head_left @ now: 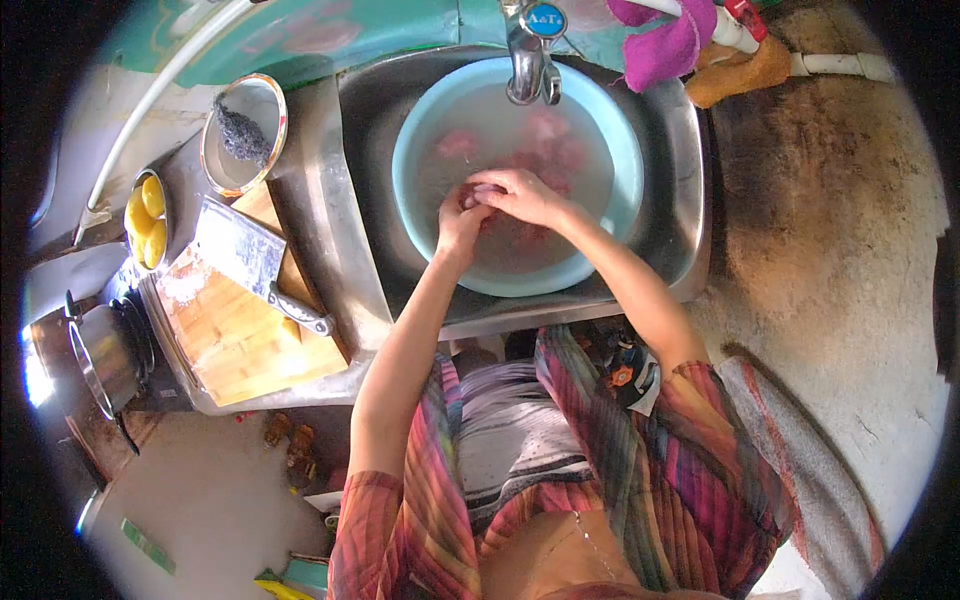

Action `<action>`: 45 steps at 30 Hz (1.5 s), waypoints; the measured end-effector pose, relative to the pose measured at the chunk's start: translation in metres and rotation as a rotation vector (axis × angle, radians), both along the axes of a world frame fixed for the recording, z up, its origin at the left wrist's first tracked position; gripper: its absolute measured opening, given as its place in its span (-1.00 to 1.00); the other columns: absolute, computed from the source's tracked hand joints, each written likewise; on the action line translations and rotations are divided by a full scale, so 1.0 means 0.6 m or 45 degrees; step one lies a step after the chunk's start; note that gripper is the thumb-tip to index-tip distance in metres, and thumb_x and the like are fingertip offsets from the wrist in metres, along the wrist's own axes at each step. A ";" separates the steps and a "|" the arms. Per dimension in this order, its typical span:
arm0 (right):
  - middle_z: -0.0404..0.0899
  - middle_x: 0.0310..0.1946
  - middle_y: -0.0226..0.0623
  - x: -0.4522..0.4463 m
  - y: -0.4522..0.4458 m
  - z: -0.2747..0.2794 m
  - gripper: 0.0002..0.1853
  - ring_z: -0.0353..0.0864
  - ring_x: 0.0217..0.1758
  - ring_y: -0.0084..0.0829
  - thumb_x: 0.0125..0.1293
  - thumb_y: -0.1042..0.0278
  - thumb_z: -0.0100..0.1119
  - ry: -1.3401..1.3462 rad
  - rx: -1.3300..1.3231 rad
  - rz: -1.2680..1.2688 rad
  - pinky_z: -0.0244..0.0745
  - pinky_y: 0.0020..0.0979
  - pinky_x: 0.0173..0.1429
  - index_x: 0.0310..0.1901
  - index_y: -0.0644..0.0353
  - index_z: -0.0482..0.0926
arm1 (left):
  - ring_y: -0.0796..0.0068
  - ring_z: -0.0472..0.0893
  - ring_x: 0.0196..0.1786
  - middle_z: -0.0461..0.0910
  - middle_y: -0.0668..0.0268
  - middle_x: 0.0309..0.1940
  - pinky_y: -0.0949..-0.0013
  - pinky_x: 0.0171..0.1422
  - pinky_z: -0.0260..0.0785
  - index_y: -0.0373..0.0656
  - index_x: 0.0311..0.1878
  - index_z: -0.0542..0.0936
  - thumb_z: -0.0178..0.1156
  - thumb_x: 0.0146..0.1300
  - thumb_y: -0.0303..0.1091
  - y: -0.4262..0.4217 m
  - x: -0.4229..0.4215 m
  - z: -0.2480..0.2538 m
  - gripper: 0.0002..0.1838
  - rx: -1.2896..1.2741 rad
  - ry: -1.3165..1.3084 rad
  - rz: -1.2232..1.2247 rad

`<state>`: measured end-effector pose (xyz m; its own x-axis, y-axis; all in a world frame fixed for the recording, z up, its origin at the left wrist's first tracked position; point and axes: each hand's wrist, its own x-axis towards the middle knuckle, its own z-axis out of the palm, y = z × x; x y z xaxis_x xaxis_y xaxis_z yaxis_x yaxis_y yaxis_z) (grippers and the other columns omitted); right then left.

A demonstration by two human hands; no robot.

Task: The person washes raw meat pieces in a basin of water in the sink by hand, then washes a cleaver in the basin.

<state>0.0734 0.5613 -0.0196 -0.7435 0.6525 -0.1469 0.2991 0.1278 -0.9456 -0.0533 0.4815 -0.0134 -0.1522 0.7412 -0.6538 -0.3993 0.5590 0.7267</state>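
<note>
A light-blue basin (626, 170) of cloudy water stands in the metal sink. My left hand (459, 225) and my right hand (522, 194) come together over the water near the basin's middle, fingers curled round a small pinkish piece of meat (484, 193). The fingers cover most of that piece. Other pink-red pieces of meat (548, 142) lie under the water beyond my hands, blurred by the cloudiness. Above the basin's far rim hangs the metal faucet (526, 60).
Left of the sink, a cleaver (243, 245) lies on a wooden cutting board (250, 350). Behind it are a bowl (280, 125) with a scouring pad and a dish of yellow peeled pieces (152, 198). A pot (105, 345) stands far left. Cloths (670, 48) hang at upper right.
</note>
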 end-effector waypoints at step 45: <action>0.57 -0.49 -0.09 -0.037 -0.068 0.017 -0.78 0.58 -0.51 -0.03 0.31 0.27 0.00 -0.368 0.554 -0.286 0.45 -0.07 -0.46 -0.18 0.18 0.24 | 0.43 0.50 -0.41 0.52 0.26 -0.46 0.31 -0.32 0.36 -0.31 -0.45 0.53 0.10 0.05 -0.25 0.030 0.019 -0.006 -0.74 -0.147 -0.173 0.717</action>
<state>0.0509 0.5207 -0.0093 -0.5490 0.8358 -0.0063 0.6027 0.3906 -0.6959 -0.0419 0.4996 -0.0169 -0.4110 0.4932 -0.7667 -0.7430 0.3061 0.5952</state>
